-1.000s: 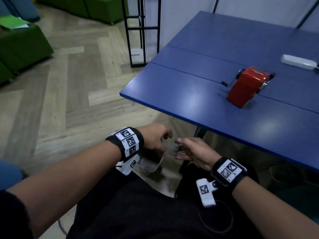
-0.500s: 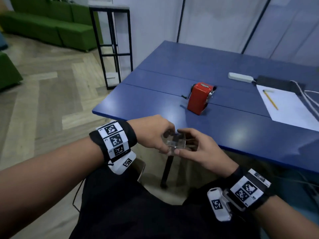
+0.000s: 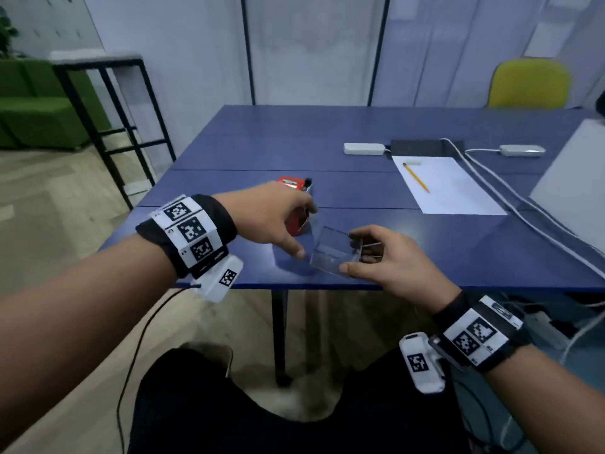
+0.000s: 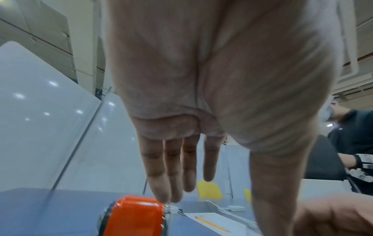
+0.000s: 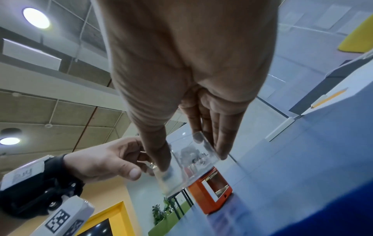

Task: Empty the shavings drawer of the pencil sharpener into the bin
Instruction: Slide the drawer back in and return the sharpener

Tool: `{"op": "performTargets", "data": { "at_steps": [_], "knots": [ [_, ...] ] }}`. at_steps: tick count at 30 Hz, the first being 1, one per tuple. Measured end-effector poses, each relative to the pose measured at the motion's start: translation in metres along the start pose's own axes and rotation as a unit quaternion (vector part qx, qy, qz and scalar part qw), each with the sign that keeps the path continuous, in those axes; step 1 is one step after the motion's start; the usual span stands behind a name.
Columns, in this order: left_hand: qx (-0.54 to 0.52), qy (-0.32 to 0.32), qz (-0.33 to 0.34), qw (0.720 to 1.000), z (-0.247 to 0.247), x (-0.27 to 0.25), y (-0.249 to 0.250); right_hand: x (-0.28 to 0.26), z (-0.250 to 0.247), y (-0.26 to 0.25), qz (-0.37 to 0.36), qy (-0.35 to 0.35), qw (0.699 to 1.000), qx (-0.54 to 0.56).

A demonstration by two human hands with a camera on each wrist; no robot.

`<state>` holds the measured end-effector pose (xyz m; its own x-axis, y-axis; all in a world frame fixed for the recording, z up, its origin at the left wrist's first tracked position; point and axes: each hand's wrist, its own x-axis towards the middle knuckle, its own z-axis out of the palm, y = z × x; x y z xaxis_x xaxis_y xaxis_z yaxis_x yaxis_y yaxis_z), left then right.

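Two hands are working above the near edge of the blue table [image 3: 327,132], and I am taking them from left to right. At the far left, a green sofa [image 3: 36,116] and a black metal shelf frame [image 3: 108,103] are standing on the wooden floor. My left hand [image 3: 268,217] is hanging palm down over the red pencil sharpener [image 3: 294,221], fingers straight and loosely spread, holding nothing; in the left wrist view the fingertips [image 4: 161,194] are sitting just above the sharpener's top, and I cannot tell whether they are touching it. Just to the right, my right hand [image 3: 389,260] is pinching the clear shavings drawer [image 3: 337,253] between thumb and fingers, holding it just over the table, close beside the sharpener. In the right wrist view the sharpener's drawer slot [image 5: 214,190] is gaping open toward the drawer. Whether any shavings are lying inside the drawer, I cannot tell. Further right, a yellow pencil [image 3: 416,177] is lying on a white sheet of paper [image 3: 451,188], with a white power strip [image 3: 364,148] beyond it, and a yellow chair [image 3: 530,83] is standing behind the table.
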<state>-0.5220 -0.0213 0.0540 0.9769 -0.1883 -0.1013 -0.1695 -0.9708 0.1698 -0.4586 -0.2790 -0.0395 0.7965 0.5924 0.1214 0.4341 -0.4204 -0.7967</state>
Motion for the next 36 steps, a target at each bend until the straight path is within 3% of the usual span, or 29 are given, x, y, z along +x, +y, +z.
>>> {"op": "performTargets", "data": {
  "at_steps": [5,9,16,22,36],
  "knots": [
    [0.039,0.055,-0.054,0.996,-0.023,0.044,-0.035,0.038,-0.008,0.009,0.026,0.017,0.995,-0.096],
    [0.075,0.015,-0.081,0.994,-0.017,0.082,-0.056,0.079,0.001,0.015,0.041,0.006,0.984,-0.172],
    [0.136,-0.061,-0.083,0.985,0.003,0.129,-0.070,0.133,0.022,0.021,0.073,-0.012,0.978,-0.197],
    [0.094,-0.093,-0.097,0.986,0.011,0.137,-0.075,0.150,0.033,0.022,0.081,-0.002,0.977,-0.197],
    [0.056,-0.089,-0.100,0.989,0.010,0.135,-0.074,0.155,0.033,0.023,0.047,-0.006,0.978,-0.203]
  ]
}}
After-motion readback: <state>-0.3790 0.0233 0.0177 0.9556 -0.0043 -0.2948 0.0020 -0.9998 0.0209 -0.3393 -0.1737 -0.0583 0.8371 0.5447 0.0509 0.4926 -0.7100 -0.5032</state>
